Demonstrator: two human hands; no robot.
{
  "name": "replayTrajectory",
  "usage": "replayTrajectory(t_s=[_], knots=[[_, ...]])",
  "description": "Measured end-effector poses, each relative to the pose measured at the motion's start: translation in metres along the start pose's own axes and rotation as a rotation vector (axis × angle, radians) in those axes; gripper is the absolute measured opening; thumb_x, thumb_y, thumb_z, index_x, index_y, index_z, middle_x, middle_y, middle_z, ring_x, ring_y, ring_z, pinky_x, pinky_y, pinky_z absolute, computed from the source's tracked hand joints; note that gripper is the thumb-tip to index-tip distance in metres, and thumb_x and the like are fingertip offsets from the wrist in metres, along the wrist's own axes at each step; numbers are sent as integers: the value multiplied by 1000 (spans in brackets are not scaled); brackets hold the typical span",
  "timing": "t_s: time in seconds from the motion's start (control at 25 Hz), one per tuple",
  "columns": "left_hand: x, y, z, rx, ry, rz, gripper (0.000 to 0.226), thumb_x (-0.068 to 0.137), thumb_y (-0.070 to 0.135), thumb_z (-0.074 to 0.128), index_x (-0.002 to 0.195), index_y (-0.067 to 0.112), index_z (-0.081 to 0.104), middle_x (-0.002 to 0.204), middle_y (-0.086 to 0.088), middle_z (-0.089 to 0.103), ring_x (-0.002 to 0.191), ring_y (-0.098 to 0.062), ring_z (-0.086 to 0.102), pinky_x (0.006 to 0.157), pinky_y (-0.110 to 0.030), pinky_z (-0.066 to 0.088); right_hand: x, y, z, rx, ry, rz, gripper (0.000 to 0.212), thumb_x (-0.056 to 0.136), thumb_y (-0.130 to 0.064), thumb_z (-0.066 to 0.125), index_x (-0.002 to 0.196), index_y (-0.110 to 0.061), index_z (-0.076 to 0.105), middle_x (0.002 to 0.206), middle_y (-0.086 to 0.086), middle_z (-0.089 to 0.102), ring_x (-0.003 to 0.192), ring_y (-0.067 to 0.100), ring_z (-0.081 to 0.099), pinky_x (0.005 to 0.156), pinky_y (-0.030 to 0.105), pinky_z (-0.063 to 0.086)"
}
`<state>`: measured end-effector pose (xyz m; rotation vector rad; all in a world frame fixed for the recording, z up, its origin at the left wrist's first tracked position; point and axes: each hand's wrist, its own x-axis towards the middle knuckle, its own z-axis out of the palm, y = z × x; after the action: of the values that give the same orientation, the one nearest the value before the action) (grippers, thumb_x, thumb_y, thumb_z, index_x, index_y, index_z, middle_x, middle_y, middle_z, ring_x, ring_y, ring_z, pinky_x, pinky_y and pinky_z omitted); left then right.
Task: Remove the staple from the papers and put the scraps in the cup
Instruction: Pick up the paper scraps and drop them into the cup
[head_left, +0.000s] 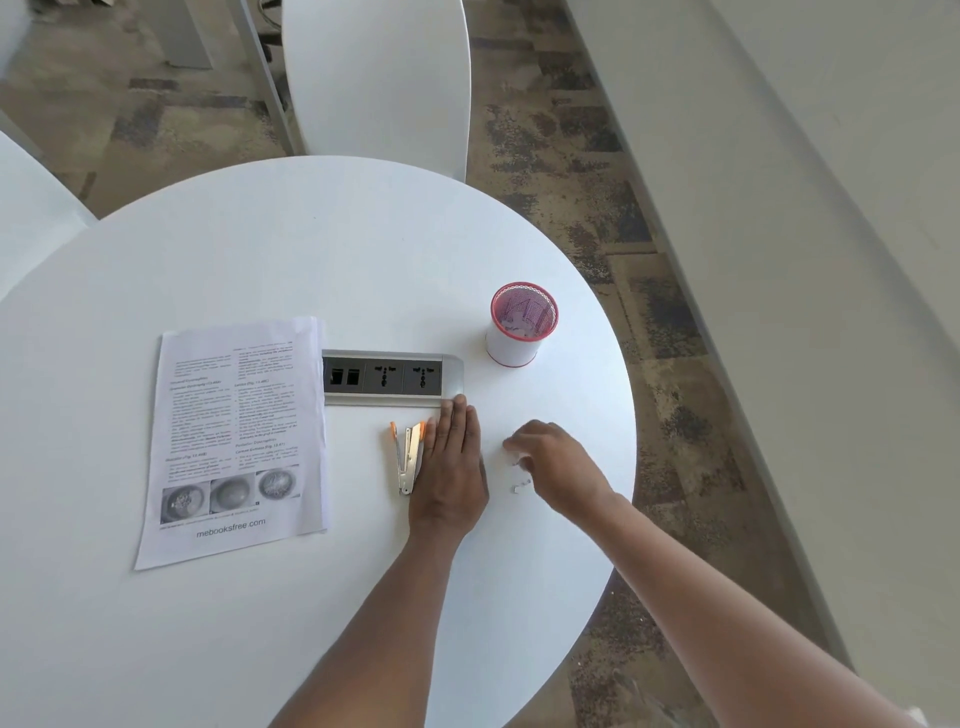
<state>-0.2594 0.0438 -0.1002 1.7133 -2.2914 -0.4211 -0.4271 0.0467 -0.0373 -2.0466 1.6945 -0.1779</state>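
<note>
The left hand (451, 457) lay flat and empty on the smooth white counter (260, 260), perhaps as a steadying rest, beside the metal staple remover (409, 457). The right hand (553, 462), fingers curled, seemed to pinch tiny scraps (521, 487); whether it gripped any, I couldn't tell. The mesh cup (521, 327) stood farther off, the papers (236, 436) left.

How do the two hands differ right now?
The left hand lies flat, palm down, fingers straight, beside the staple remover. The right hand is curled, fingertips bunched down over small scraps on the table. The left lies farther from the cup than the right. Both are bare.
</note>
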Motion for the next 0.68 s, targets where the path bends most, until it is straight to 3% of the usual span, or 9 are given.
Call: replayTrajectory(t_s=[0.12,0.2,0.32,0.52,0.68], knots=[[1,1,0,3,-3,-3,62,92,15,26,152,2,33,163,-15,27,153,-29,21,123,-40,8,-11,-3,15,-138,-2,-13,15,87,-2,60,96,-13,67,109,2,62,94,26,56,67,40,53],[1,2,0,4,-1,-2,63,90,14,25,151,1,34,163,-16,28,152,-30,22,123,-39,8,-15,-9,18,-182,14,-6,10,87,-1,58,87,-11,61,99,2,60,89,26,54,59,41,51],[1,1,1,9,9,0,62,90,12,33,151,1,34,162,-16,29,152,-30,23,123,-39,7,-15,-13,15,-212,-2,-3,13,82,6,55,79,-7,53,87,7,55,81,28,50,53,42,47],[2,3,0,-2,2,-10,64,90,6,47,153,2,32,164,-14,25,153,-28,20,123,-39,5,-11,-11,15,-251,43,-17,34,62,19,62,70,-10,46,73,8,49,63,23,33,45,32,25],[2,1,2,17,-7,-4,63,92,10,39,153,3,31,165,-13,24,154,-27,19,123,-39,6,-6,-15,18,-278,22,15,29,69,16,59,78,-8,47,81,11,49,69,25,35,51,36,30]])
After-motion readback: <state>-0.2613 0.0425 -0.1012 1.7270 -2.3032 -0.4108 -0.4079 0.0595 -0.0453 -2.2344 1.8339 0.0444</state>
